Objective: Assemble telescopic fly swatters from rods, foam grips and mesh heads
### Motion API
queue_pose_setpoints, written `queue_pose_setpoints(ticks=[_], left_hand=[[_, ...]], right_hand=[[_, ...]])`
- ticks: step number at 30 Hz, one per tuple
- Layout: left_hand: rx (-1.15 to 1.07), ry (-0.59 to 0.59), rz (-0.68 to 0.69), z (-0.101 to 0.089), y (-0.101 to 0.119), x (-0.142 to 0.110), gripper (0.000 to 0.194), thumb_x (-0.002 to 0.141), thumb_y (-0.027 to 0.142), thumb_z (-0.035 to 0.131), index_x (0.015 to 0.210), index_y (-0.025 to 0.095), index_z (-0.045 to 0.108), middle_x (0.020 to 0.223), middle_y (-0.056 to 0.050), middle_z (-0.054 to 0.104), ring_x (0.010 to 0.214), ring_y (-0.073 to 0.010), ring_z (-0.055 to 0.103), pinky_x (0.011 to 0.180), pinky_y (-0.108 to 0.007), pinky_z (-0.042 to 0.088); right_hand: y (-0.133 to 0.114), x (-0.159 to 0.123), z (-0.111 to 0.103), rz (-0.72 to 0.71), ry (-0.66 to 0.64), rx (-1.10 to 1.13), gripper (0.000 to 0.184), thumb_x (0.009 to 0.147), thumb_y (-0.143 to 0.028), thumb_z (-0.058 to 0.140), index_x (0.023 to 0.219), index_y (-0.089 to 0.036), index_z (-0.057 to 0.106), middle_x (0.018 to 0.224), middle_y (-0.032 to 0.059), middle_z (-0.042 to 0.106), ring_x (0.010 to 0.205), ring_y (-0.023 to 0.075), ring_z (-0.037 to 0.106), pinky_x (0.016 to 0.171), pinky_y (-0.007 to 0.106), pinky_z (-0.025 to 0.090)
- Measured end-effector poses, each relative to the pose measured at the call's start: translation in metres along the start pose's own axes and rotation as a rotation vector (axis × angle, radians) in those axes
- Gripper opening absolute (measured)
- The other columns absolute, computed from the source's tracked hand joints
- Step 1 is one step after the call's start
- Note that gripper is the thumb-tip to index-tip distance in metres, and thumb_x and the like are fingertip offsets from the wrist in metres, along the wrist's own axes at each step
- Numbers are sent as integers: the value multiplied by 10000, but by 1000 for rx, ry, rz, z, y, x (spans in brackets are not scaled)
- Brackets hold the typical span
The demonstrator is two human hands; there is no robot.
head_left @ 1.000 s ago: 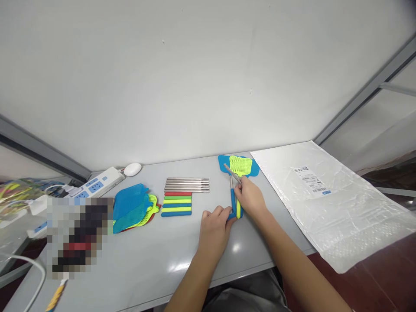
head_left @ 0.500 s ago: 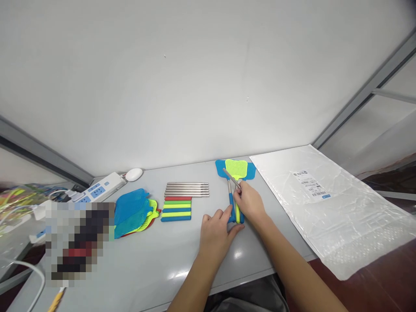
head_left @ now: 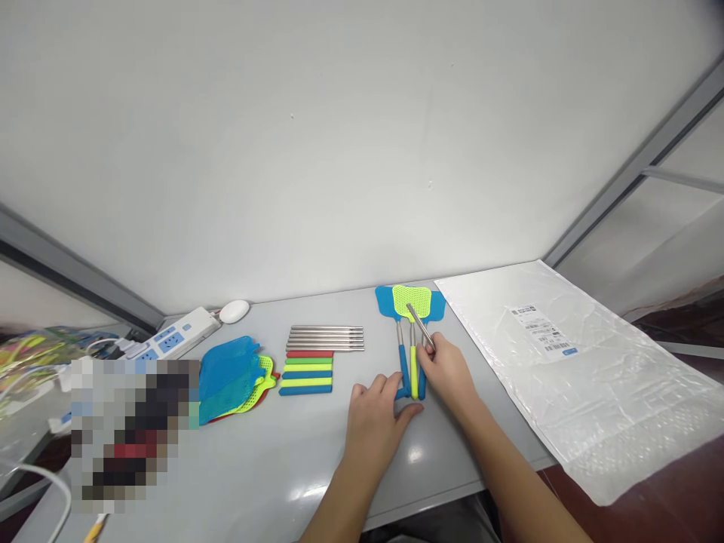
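Gripped in the right hand [head_left: 449, 371], a metal rod [head_left: 420, 325] slants over the yellow-green swatter head [head_left: 414, 295]; left hand [head_left: 373, 411] meets a blue handle [head_left: 402, 393], grip indeterminable.

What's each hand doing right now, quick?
Left hand: partly curled at a blue handle; can't tell if it's gripping.
Right hand: closed, holding a metal rod.

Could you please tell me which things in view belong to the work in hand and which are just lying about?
Likely part of the work:
metal rod or rods in the right hand
assembled swatters
row of metal rods
coloured handles
loose swatter heads

Apparently just lying about:
power strip
white oval object
white mailer
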State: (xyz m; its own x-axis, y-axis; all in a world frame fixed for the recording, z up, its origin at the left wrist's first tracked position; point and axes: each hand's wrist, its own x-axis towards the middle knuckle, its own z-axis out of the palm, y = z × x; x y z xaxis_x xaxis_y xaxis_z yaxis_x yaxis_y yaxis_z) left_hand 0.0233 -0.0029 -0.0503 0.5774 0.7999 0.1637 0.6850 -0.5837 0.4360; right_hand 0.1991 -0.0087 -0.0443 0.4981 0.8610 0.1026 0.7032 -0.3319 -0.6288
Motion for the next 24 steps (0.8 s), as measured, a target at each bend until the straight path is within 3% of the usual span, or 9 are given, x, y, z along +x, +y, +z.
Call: queue_pose_setpoints(ticks=[8, 17, 24], left_hand=[[29, 12, 66, 0, 1, 3, 404, 902, 438, 580, 1275, 287, 556, 897, -2, 628, 707, -178, 486, 697, -333, 323], [29, 30, 67, 1, 0, 1, 417, 880, 445, 607, 1259, 276, 568, 886, -10, 631, 714, -189, 492, 682, -331, 315], [9, 24, 63, 0, 0, 0, 398, 886, 423, 603, 1260, 292, 562, 874, -5, 623, 692, -182, 479, 674, -326, 317]], right_hand=[[-4, -5, 2, -39, -22, -3, 258, 882, -418, 469, 734, -245, 348, 709, -19, 543, 620, 155, 511, 564, 259, 326], [-23, 23, 10, -15, -54, -120, 111, 855, -266, 510, 797, -226, 425, 745, 15, 560, 627, 164, 498, 551, 273, 262], [-25, 24, 12, -14, -57, -164, 75, 879, -207, 469, 805, -211, 460, 721, 23, 566, 597, 154, 481, 543, 280, 232]])
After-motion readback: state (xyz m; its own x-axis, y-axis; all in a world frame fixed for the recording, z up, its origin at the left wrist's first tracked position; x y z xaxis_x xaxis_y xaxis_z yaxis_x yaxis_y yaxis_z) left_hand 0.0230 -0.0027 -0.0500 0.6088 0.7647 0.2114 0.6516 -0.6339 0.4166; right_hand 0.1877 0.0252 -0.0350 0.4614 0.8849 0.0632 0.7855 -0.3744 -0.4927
